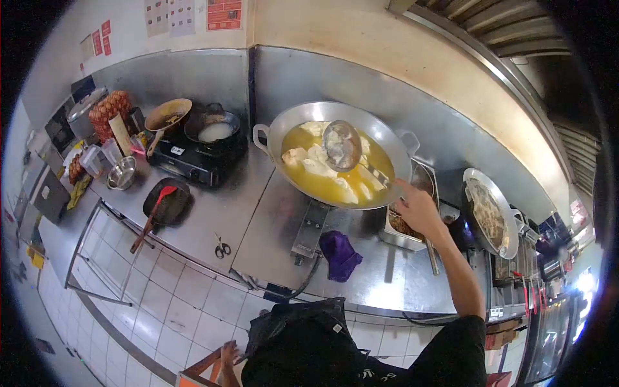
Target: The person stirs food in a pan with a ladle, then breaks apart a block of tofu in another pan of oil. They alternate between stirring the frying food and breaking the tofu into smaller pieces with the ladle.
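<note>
We face a cream wall (pixel 335 26) with a steel backsplash (pixel 303 77) and, below it, a long steel counter (pixel 271 226) on a white-tiled front (pixel 167 303). On the counter sits a big wok (pixel 303 109) of yellow oil with pale pieces in it. Left of the wok is a black tabletop stove (pixel 193 158). Our right hand (pixel 418 209) is closed around the handle of a skimmer (pixel 342 145) held over the oil. Our left hand (pixel 227 358) hangs low, and we cannot tell its grip. A purple cloth (pixel 340 255) and scissors (pixel 222 247) lie near the counter's front edge. The writing on the red and white posters (pixel 224 13) is too small to read.
</note>
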Tool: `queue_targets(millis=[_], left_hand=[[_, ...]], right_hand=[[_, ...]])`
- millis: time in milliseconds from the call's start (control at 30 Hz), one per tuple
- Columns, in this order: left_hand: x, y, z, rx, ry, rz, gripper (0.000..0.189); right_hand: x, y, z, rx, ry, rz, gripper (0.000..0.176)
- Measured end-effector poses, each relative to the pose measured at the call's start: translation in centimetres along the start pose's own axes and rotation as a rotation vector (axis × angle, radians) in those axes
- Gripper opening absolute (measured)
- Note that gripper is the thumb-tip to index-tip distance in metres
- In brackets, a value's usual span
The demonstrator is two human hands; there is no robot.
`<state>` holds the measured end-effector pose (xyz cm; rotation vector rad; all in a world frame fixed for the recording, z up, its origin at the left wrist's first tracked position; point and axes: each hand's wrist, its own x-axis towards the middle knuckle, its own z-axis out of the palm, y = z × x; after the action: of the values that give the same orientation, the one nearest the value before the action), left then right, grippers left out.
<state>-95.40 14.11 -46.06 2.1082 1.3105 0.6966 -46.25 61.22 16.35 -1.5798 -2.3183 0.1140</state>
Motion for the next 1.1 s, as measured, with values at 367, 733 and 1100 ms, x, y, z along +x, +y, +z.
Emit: queue_targets(millis=[367,733,1100], left_hand=[[27.6,27.7,-25.0,-1.170,-0.326,-0.519,0.042],[35.1,35.7,-19.5,-0.482,-0.794,-0.170,0.051],[36.3,36.4,-18.5,-0.247,-0.716,-0.129,0.047]], right_hand=[[-6.1,5.4,-1.1,0.088,0.067,0.352,0.039],[-8.1,10.0,-0.8,0.334,0.249,0.389,0.040],[-3.0,10.5,3.2,-0.175,0.145,0.281,0.026]])
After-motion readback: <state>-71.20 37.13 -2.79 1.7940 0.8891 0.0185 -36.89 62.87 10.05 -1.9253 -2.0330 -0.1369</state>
